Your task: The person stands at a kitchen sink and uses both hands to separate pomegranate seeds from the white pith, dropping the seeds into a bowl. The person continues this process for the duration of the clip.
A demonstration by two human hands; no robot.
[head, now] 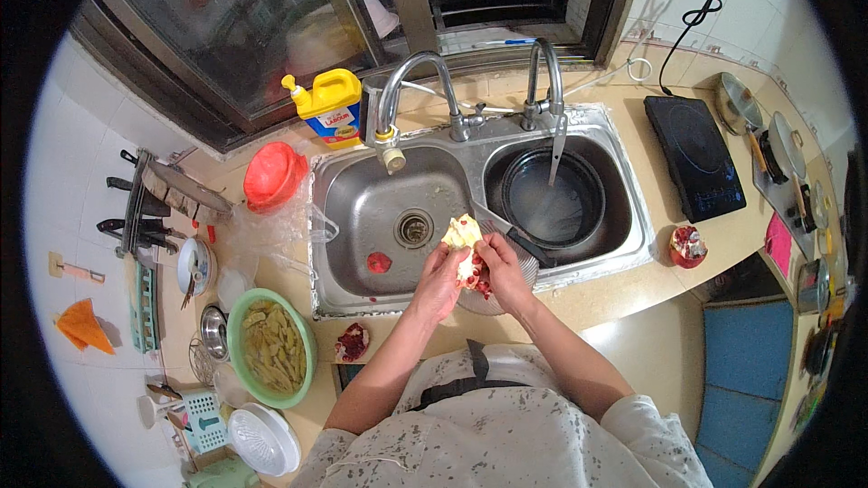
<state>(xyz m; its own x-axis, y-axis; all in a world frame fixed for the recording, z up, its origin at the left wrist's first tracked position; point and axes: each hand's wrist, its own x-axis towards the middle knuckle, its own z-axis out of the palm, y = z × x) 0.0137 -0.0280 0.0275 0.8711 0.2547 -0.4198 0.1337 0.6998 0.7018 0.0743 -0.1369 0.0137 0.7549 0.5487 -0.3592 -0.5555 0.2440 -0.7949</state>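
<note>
Both hands hold a piece of pomegranate [464, 238] with pale pith and red seeds, over the sink's front edge. My left hand [442, 278] grips it from the left, and my right hand [503, 271] from the right. Beneath them is a ribbed, round bowl [483, 303], partly hidden by the hands. A knife with a black handle [532, 246] lies just right of my right hand, its blade pointing up-left. A red pomegranate scrap [379, 262] is in the left basin. One opened pomegranate chunk [352, 342] rests on the counter at left, another [688, 247] at right.
The right basin holds a dark pot [553, 198] under a faucet. At left are a green basin of pods in water [304, 332], a red plastic bowl [274, 176] and a clear plastic bag [271, 237]. A yellow detergent jug [330, 108] stands behind; an induction cooktop [696, 156] is at right.
</note>
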